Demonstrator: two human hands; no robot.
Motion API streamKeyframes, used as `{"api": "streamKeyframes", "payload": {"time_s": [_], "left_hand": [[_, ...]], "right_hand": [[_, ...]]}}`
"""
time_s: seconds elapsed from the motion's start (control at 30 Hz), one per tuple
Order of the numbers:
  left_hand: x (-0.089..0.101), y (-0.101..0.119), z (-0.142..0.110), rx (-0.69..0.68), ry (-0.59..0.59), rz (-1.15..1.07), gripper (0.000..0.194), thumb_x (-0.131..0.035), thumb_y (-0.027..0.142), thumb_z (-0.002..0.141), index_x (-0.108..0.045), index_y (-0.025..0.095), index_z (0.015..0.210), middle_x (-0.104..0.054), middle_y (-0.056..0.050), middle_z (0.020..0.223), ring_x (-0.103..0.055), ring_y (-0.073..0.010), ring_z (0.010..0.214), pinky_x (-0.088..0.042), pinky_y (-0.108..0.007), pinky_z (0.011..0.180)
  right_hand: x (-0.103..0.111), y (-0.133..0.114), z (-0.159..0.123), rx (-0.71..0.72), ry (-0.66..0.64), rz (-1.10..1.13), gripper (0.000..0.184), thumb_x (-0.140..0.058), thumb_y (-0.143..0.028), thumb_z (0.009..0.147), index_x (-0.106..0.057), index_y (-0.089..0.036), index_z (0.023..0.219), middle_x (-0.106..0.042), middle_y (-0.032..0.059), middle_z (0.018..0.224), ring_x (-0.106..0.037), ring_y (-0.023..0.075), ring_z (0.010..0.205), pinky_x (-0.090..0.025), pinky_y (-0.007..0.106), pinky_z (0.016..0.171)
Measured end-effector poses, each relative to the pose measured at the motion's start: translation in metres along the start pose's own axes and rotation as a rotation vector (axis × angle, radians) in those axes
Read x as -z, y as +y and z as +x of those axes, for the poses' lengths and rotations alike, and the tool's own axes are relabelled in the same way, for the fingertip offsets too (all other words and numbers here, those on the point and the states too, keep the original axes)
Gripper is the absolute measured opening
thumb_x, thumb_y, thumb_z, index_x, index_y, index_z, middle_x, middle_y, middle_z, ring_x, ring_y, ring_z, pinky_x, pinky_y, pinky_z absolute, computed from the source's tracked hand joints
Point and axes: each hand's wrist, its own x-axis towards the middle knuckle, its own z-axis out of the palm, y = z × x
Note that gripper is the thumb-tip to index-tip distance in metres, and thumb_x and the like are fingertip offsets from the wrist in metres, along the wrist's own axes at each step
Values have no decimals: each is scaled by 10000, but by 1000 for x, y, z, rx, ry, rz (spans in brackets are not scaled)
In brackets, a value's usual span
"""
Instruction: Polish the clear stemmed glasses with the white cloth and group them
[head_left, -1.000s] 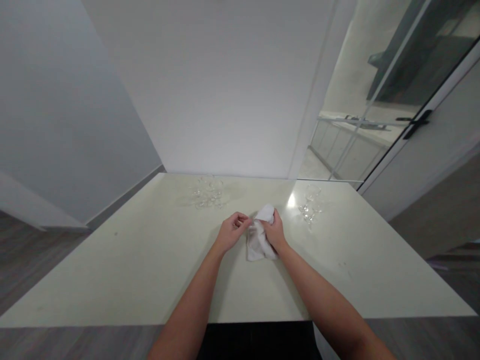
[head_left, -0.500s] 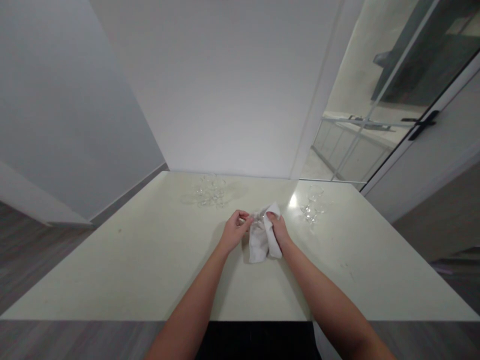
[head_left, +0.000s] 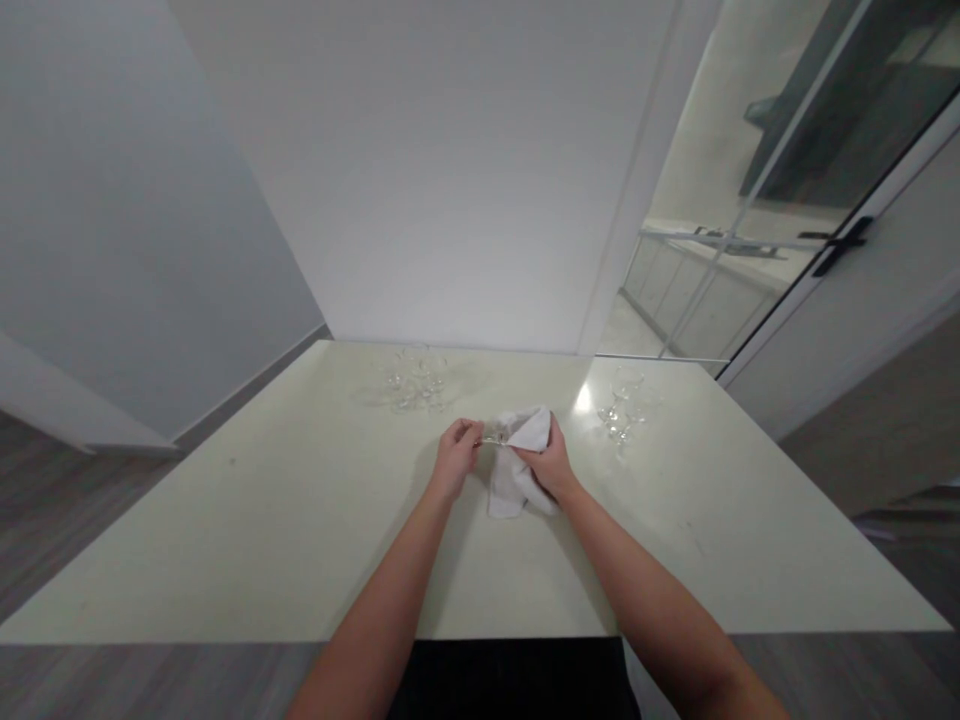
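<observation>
Over the middle of the table, my left hand (head_left: 456, 452) is closed on the stem end of a small clear stemmed glass (head_left: 493, 438), which lies sideways. My right hand (head_left: 551, 463) grips a white cloth (head_left: 514, 485) wrapped around the other end of the glass, so its bowl is mostly hidden. The cloth's lower part hangs down toward the tabletop. Further back on the left stands a group of clear stemmed glasses (head_left: 417, 380). A second cluster of clear glasses (head_left: 621, 408) is on the right, beyond my right hand.
The pale, glossy table (head_left: 300, 540) reaches back to a white wall panel (head_left: 450, 200). At the right, a glass-paned door with a black handle (head_left: 844, 245) stands beside the table. Light glares on the tabletop near the right-hand glasses.
My left hand has drawn slightly left, and more of the glass stem shows between my hands. My right hand has turned, folding the cloth over the glass.
</observation>
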Motion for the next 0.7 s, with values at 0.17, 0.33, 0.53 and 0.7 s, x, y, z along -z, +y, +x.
{"api": "streamKeyframes", "payload": {"time_s": [0.17,0.33,0.53,0.7], "left_hand": [[-1,7,-16,-606,81,495,244,-594,414,792,-553,199,900,-601,-53,874,-571,-155,777,-466,-282,725],[-3,8,-22,-654,-38,625,246,-540,400,829,-563,204,683,-584,-58,729,-549,-165,720,-441,-287,693],[-5,7,-6,-9,-1,-18,407,-525,569,790,-547,175,689,-458,29,583,-371,-79,447,-255,-214,416],[-6,4,-4,251,-167,-241,439,-609,598,724,-547,163,728,-487,40,604,-378,-55,436,-237,-188,415]], "right_hand": [[-4,11,0,-304,86,126,363,-652,-445,715,-592,-165,939,-640,24,813,-565,159,692,-481,271,646],[1,12,-2,-351,26,190,338,-691,-416,683,-605,-166,894,-633,7,744,-560,151,639,-475,269,618],[-2,1,-9,-218,-74,406,673,-827,-203,486,-566,-230,1106,-677,11,999,-624,189,860,-508,300,798],[-6,-4,-10,-270,-74,525,545,-784,-251,568,-581,-221,1073,-688,23,995,-627,188,831,-511,308,778]]}}
